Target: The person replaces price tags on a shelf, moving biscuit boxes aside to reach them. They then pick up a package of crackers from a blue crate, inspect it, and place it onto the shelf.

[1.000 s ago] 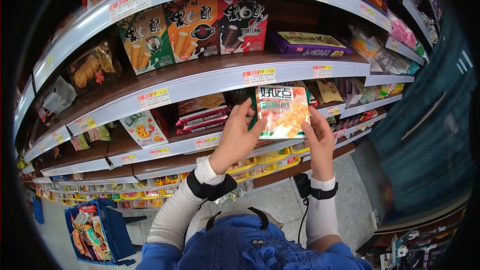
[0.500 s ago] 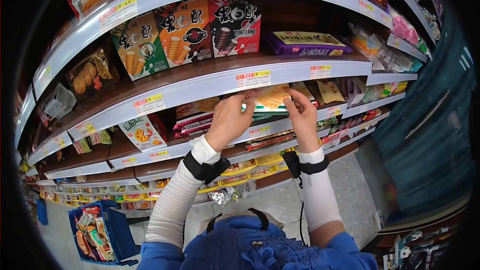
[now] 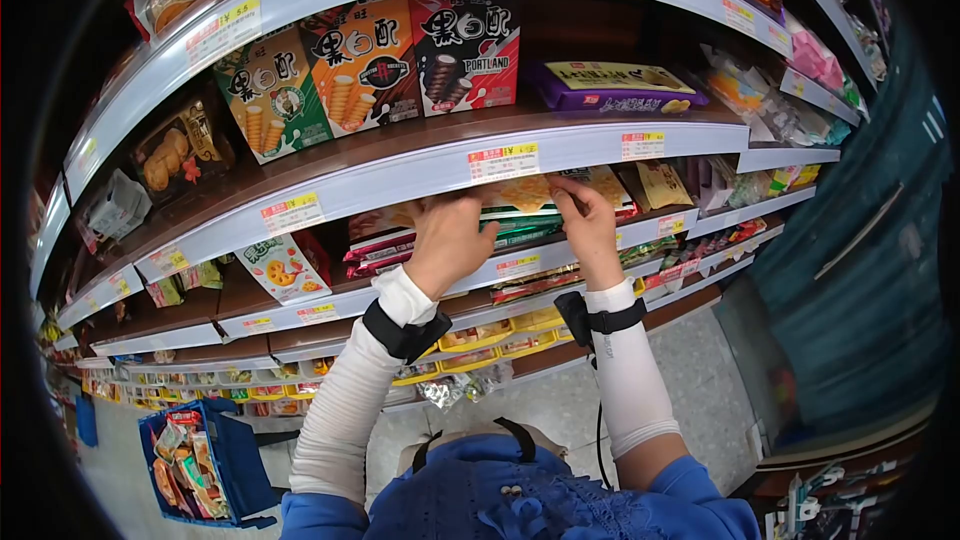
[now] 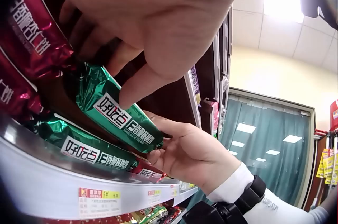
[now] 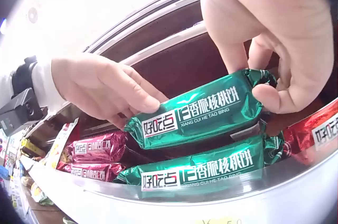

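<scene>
A green foil biscuit pack (image 5: 193, 110) is held between both hands at the lower shelf, just above a second green biscuit pack (image 5: 211, 168). My left hand (image 3: 452, 240) grips the held pack's left end, its thumb along the front upper edge and its other fingers partly hidden behind. At the opposite end, my right hand (image 3: 590, 225) pinches the crimped wrapper, thumb in front, as the right wrist view shows. Crimson biscuit packs (image 5: 97, 147) lie stacked to the left of the green ones, and a red pack (image 5: 317, 131) lies to the right.
The upper shelf edge (image 3: 400, 175) overhangs both hands. Boxed snacks (image 3: 365, 60) and a purple pack (image 3: 620, 87) stand on the shelf above. A white biscuit box (image 3: 283, 268) is to the left. On the floor at lower left, a blue basket (image 3: 238, 465) holds several packs.
Both hands have carried the green biscuit pack forward and down from in front of the shelf into the lower shelf. It has gone from facing me to lying above the other green pack.
</scene>
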A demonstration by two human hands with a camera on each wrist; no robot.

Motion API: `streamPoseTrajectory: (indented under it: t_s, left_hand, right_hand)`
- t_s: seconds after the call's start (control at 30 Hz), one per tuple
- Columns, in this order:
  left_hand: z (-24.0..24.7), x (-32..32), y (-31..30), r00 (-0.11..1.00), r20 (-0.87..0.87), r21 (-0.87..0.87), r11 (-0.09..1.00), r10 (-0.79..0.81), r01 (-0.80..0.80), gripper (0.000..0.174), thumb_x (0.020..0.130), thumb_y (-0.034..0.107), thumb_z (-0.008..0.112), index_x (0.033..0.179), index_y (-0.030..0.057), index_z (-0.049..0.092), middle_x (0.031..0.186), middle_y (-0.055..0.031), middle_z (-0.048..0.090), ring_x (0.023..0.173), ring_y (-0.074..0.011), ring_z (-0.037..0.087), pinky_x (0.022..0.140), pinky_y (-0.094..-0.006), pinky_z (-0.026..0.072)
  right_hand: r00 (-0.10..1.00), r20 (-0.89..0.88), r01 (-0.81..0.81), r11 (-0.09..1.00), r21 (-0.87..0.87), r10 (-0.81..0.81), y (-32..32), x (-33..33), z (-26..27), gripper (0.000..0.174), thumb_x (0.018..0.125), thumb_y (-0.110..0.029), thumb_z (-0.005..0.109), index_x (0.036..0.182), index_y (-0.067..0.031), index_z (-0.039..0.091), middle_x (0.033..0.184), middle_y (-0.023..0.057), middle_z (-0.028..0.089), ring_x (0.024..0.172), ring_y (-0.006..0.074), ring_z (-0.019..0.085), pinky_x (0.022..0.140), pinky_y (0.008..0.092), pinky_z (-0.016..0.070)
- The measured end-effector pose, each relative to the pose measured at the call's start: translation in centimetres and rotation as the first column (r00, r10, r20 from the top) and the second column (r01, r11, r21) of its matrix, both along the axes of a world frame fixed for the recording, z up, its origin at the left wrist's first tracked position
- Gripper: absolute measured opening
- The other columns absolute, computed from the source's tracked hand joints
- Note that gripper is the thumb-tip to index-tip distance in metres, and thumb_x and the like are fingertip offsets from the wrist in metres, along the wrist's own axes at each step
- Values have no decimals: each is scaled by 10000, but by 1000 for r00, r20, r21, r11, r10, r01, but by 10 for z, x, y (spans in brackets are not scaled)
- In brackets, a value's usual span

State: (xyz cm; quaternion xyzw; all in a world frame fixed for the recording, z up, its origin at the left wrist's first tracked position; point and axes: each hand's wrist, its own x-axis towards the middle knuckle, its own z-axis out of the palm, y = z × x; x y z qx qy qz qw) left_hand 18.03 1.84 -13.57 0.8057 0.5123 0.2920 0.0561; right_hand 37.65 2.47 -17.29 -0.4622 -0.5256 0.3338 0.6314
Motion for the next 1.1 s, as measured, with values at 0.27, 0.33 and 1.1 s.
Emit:
streamPoseTrajectory:
  t_s: [0.27, 0.33, 1.1]
  left_hand:
    - [-8, -1, 3, 998, -10, -2, 998, -57, 57, 555, 743, 109, 573, 1294, 163, 535, 997, -243, 633, 1089, -420, 506, 985, -623, 227]
    - [3, 1, -6, 997, -72, 6, 1000, -16, 16, 562, 739, 104, 572, 1296, 167, 534, 995, -241, 635, 1093, -421, 506, 983, -633, 221]
    - [-3, -18, -8, 999, -37, 12, 1000, -28, 28, 492, 782, 92, 523, 1258, 209, 570, 1299, -122, 524, 1242, -416, 373, 996, -693, 127]
  right_hand:
    - [1000, 8, -3, 998, 56, 3, 4, 3, 0, 212, 887, -61, 589, 1072, 20, 652, 988, 56, 671, 903, 95, 597, 801, 216, 451]
    - [1000, 9, 4, 999, 48, -4, 5, 0, -3, 216, 882, -82, 594, 1064, 16, 656, 957, 63, 677, 863, 98, 603, 776, 225, 457]
    - [996, 87, -30, 1000, 8, 29, 1, 0, 2, 241, 910, -173, 568, 1107, -74, 666, 985, -24, 669, 745, 25, 536, 590, 185, 414]
